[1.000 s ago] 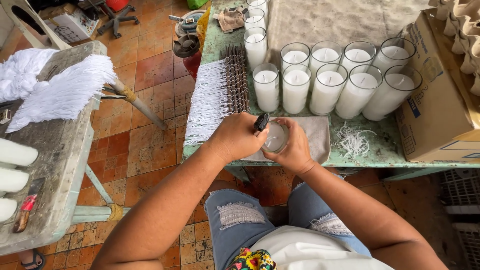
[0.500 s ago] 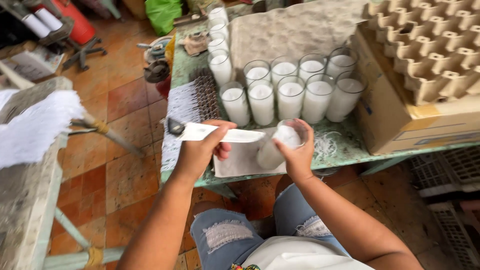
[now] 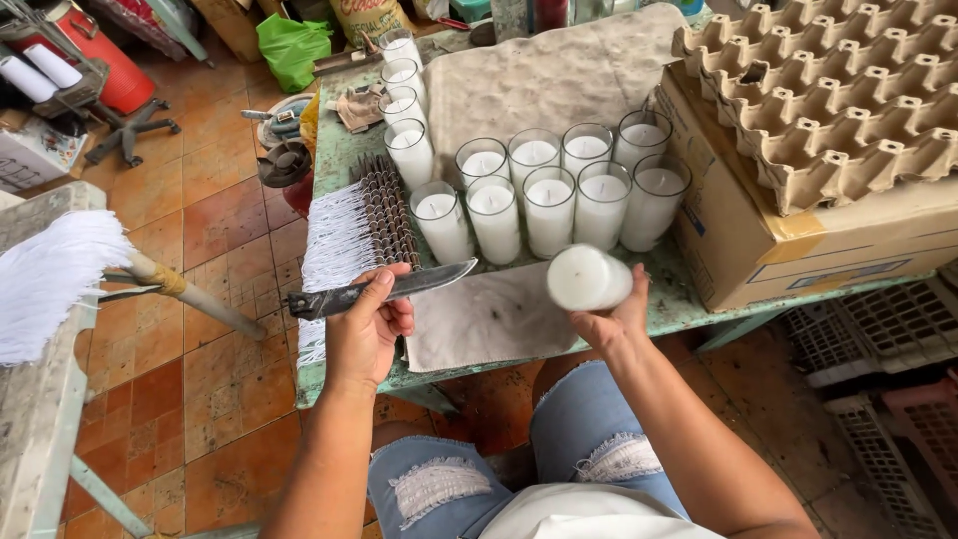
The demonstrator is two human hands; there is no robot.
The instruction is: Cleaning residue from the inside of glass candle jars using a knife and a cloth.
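The glass candle (image 3: 587, 277), a clear tumbler filled with white wax, lies tipped on its side in the right hand (image 3: 617, 317), raised just over the worn cloth (image 3: 487, 319) at the front edge of the green table (image 3: 344, 150). Its long axis runs roughly from 9 to 3 o'clock, with the wax face turned toward 9 o'clock, facing the knife (image 3: 384, 291). The right hand cups it from below and from the 3 o'clock end, fingers curled round the glass.

The left hand (image 3: 367, 324) is closed in a fist about the knife's dark handle, thumb on top; the blade points toward 2 o'clock, its tip near the candle's wax face but clearly apart from it. Of the 2 hands the right alone touches the candle; the left sits at about 9 o'clock from it.

Beyond the hands, at 12 o'clock, 9 filled glass candles (image 3: 550, 195) stand upright in 2 rows, with 4 more (image 3: 404, 105) running away toward 11 o'clock. A bundle of white wicks (image 3: 349, 240) lies at 10 o'clock. At 2 o'clock a cardboard box (image 3: 798, 245) carries egg trays (image 3: 838, 90).
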